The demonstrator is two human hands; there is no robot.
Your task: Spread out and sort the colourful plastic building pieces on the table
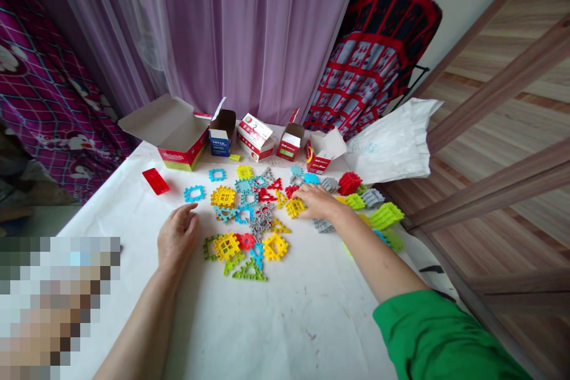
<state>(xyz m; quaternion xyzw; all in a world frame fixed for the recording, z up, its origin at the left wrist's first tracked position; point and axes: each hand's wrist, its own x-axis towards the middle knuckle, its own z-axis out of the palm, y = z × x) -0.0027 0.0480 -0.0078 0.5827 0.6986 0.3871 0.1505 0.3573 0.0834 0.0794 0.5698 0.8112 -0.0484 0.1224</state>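
My right hand (pixel 315 200) reaches into the spread of plastic interlocking pieces, its fingers closed at the edge of a yellow square piece (pixel 294 208). Loosely bent, my left hand (pixel 177 234) rests on the table at the left of the pile with nothing in it. Just beyond its fingers lies a blue square frame (pixel 194 193). Between the hands are loose yellow, blue, red, grey and green pieces, including a grey cluster (pixel 262 221) and a green triangle (pixel 250 270). Right of my right hand, sorted stacks stand, such as red pieces (pixel 350 182) and lime-green pieces (pixel 386 215).
Along the back of the white-covered table (pixel 294 320) stand a large open box (pixel 178 154) and several small boxes, one of them blue (pixel 220 141). A red tray-like piece (pixel 155 181) lies at left. A white bag (pixel 392 142) sits at back right.
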